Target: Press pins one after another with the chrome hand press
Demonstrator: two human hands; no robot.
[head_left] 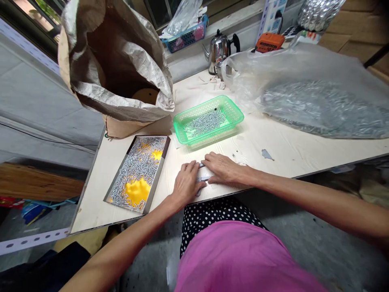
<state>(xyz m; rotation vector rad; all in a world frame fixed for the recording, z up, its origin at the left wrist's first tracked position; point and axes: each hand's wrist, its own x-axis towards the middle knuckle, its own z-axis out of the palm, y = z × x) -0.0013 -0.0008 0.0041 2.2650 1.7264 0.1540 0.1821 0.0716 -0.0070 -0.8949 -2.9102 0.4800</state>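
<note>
At the table's front edge, my left hand [187, 181] and my right hand [222, 168] face each other. Between them run two narrow grey strips [203, 179], one above the other, their ends covered by my fingers. Both hands are closed on these strips; I cannot make out whether they are parts of one piece. Just beyond lies a green plastic basket [209, 136] with small silvery metal pins [206, 121] in it. Left of my left hand is a shallow tray [155, 178] of similar pins, its yellow bottom showing through in patches.
A large open paper sack [121, 103] stands at the back left. To the right, a clear plastic bag [319, 101] full of metal pieces covers much of the table [255, 170]. A steel kettle [218, 52] and an orange box [270, 42] are at the back.
</note>
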